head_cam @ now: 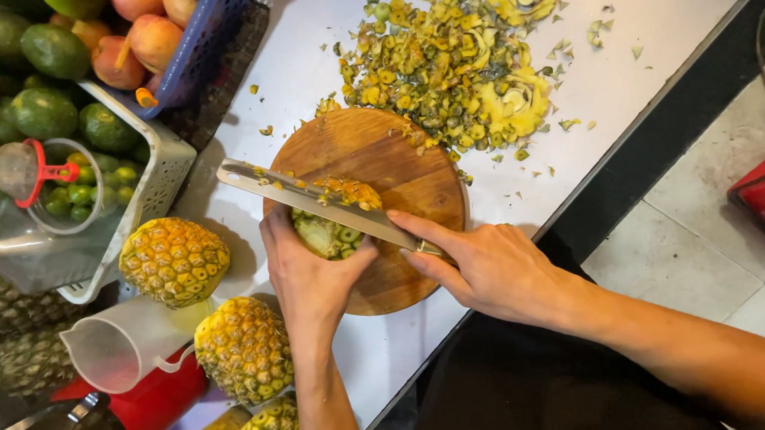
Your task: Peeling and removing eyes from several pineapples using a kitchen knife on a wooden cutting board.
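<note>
While the left hand (311, 272) clamps the pineapple (328, 230) mid-board (418, 186), the right hand (483, 267) grips, seemingly, the knife (314, 199) handle.

A single view is given, taken from a camera worn on the person's head and aimed almost straight down. The white surface (577, 86) is seen from close above and runs diagonally across the frame. The round wooden cutting board (402, 168) is placed near the centre. Both forearms are seen entering from the bottom edge and the lower right. A strip of pale tiled floor (691, 246) is caught at the right.
</note>
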